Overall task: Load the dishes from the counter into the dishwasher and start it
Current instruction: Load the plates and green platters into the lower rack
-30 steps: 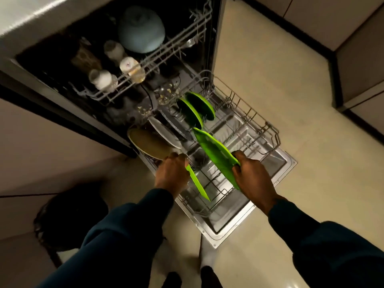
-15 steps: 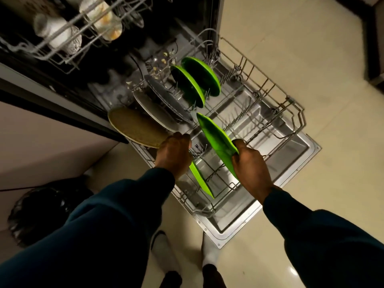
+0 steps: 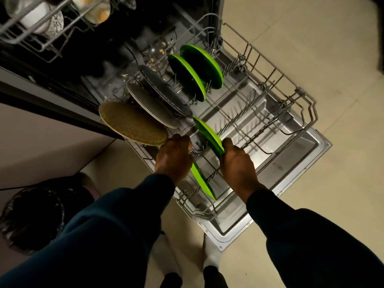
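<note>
The left hand (image 3: 173, 157) covers the upper part of the green plate (image 3: 202, 180) it holds, so its grip on the rim is out of sight, and the right hand's (image 3: 238, 165) fingers are likewise hidden behind the second green plate (image 3: 208, 134), with only the thumb showing on the near face. The upper rack (image 3: 37, 41) is cut off by the top and left edges, and the pale cups (image 3: 40, 17) in it are too dim and cropped to tell apart. The dishwasher's dark interior (image 3: 116, 48) swallows what may be glassware at the back, and the dark bin (image 3: 34, 217) at lower left is partly behind the left sleeve (image 3: 104, 235).
</note>
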